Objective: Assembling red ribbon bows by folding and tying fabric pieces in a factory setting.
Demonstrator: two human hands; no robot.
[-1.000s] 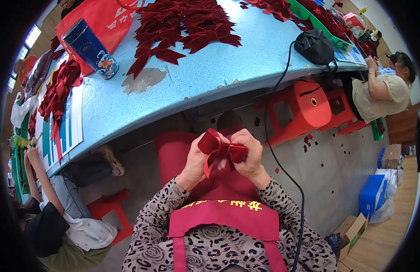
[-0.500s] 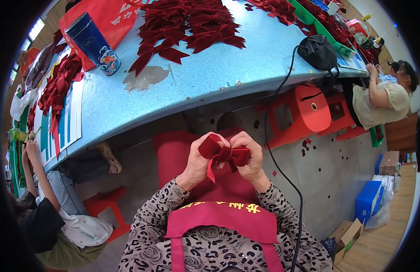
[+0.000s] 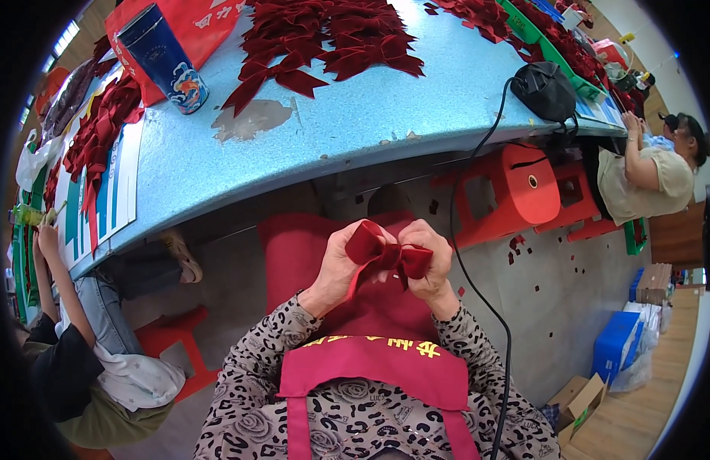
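At frame centre, a dark red velvet ribbon bow [image 3: 387, 253] is pinched between left hand [image 3: 336, 268] and right hand [image 3: 432, 264], fingers curled closed on it. Judged light, soft, floppy; best gripped at the knot.

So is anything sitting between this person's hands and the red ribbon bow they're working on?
Nothing visible does. The left hand and right hand both grip the red ribbon bow directly, one at each loop, held over the lap below the edge of the blue table.
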